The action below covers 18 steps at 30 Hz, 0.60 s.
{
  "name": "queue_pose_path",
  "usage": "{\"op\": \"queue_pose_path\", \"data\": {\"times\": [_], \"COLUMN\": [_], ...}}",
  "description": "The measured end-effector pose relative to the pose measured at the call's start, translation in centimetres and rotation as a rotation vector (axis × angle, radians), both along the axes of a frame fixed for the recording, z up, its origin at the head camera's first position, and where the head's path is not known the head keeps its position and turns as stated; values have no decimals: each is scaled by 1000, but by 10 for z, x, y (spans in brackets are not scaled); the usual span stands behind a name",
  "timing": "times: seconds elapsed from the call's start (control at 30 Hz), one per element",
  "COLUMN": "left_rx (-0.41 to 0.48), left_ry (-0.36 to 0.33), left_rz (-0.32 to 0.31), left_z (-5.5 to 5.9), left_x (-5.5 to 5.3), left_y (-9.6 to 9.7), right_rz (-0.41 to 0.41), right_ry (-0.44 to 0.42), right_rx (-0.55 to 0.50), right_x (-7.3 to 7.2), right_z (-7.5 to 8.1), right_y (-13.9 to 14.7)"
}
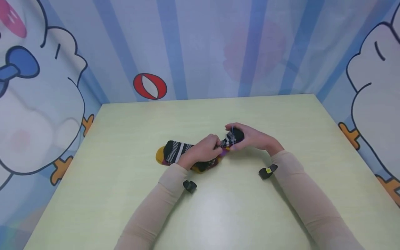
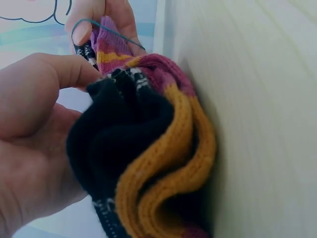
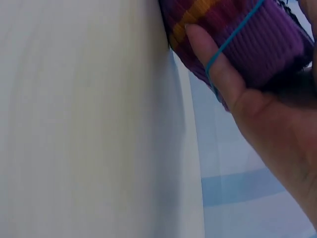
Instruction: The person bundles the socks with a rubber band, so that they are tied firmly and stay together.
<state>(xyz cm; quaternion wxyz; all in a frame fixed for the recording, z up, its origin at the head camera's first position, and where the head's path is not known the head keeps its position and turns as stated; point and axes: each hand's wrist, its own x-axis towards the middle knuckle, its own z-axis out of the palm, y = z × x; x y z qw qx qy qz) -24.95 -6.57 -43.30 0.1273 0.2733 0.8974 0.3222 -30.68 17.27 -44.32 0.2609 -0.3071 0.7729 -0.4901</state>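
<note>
A pair of patterned socks (image 1: 175, 152) lies across the middle of the table, black and white on one side, with mustard, maroon and purple parts. My left hand (image 1: 204, 149) grips the bunched middle of them, thumb and fingers closed on the fabric. At the purple ribbed cuff (image 3: 272, 47), my right hand (image 1: 252, 137) curls round the socks from the right. A thin blue-green rubber band (image 3: 234, 35) runs across the cuff and over the right thumb, stretched between thumb and fingers. The folded mustard and black fabric (image 2: 185, 144) bulges below the left fingers.
The pale table (image 1: 131, 208) reaches back to a blue striped backdrop (image 1: 206, 52) with cartoon figures at both sides. A small black wrist device (image 1: 190, 186) is on the left wrist, another (image 1: 267, 171) on the right.
</note>
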Motion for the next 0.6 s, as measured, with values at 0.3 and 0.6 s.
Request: {"op": "queue_pose_path", "data": {"times": [0.3, 0.6], "left_rx": [-34, 0], "left_ry": [-7, -14], "left_rz": [-45, -106], "left_z": [2, 1], "left_x": [2, 3], "left_y": [1, 1], "right_rz": [29, 117], "right_ry": [107, 147], "right_rx": [50, 81], "right_x": [6, 6], "right_z": [3, 6], "right_y": [-12, -11]}}
